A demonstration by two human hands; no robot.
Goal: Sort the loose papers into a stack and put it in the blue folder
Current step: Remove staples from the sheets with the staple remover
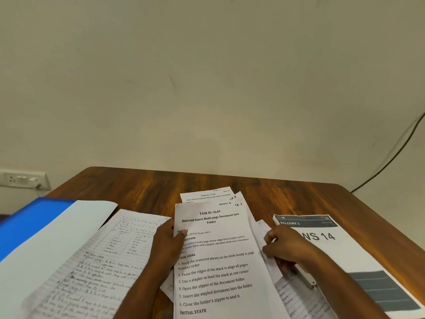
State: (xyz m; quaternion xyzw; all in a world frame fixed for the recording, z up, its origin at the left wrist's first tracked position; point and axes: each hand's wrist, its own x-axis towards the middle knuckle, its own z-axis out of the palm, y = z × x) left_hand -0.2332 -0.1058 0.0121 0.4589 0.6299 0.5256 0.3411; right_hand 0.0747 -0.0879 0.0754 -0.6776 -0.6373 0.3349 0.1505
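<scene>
Gathering step: left hand (169,240) pinches the printed sheet (218,261) mid-worktop (142,187), right hand (287,247) curled on sheets' edge. Next — square the pile, w/ blue folder (32,219) lying far left.

Dark wooden surface (230,183) with rounded far corners, pushed against cream wall. Lying on it: blue folder (30,222) at left, open, pale inner flap showing; handwritten lined sheet (108,256) just right of folder, overlapping it; fanned pile of printed sheets (218,249) at centre, top page headed "TASK ID: 3649"; printed booklet (340,245) marked "BALCONY 2" at right; another handwritten page (296,298) near bottom edge.
</scene>
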